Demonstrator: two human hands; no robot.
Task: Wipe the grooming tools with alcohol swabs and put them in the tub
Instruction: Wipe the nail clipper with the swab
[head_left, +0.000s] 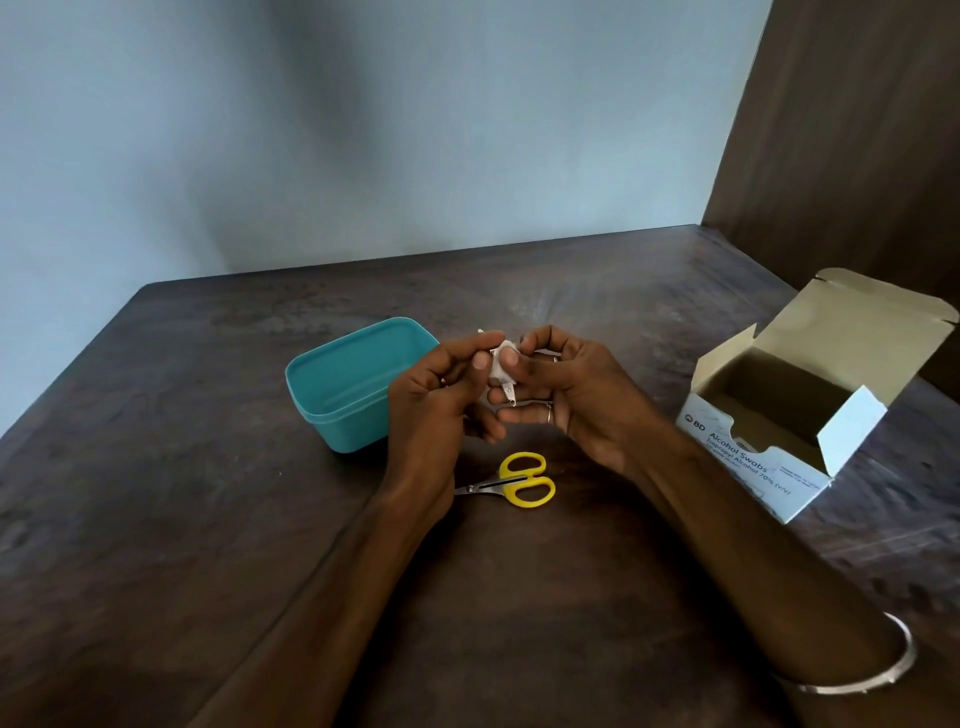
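Above the table's middle, my left hand (441, 400) and my right hand (566, 395) meet over a white alcohol swab (497, 365) folded round a small metal grooming tool (511, 397). My left thumb and fingers pinch the swab. My right hand grips the tool, whose metal end pokes out below the swab; most of the tool is hidden. The teal tub (332, 415) stands open just left of my hands, with nothing visible inside. Yellow-handled scissors (524, 480) lie flat on the table below my hands, blades pointing left.
An open white box of alcohol swabs (769, 457) sits at the right with its flaps up. The dark wooden table (208, 519) meets a pale wall at the back and a wooden panel (857, 130) at the right. A metal bangle (893, 670) circles my right wrist.
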